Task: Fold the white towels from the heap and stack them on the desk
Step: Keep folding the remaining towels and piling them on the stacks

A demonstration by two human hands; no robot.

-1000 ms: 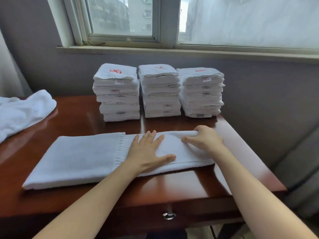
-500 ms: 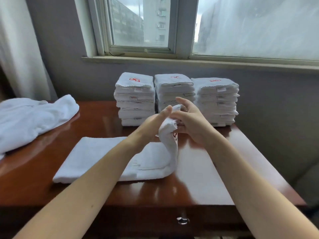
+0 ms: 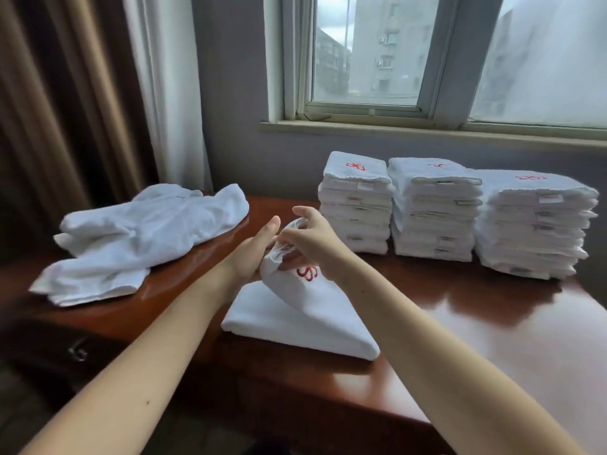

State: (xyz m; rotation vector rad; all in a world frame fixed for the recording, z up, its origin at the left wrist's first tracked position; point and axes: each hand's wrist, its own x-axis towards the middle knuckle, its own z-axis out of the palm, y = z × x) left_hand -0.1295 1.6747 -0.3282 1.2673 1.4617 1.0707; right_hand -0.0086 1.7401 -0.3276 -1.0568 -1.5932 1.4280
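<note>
A white towel with a red embroidered mark lies folded on the wooden desk in front of me, its top layer lifted at the far end. My left hand and my right hand both pinch that raised end, held close together above the towel. To the left lies the heap of unfolded white towels. At the back right stand three stacks of folded towels, side by side under the window.
A window sill runs along the wall behind the stacks. Brown and white curtains hang at the left. A metal drawer handle shows on the desk's front, lower left.
The long towel, flat under both palms a second ago, has been folded over leftward into a shorter packet. Both hands rose and now grip its lifted end. My view swung left.
</note>
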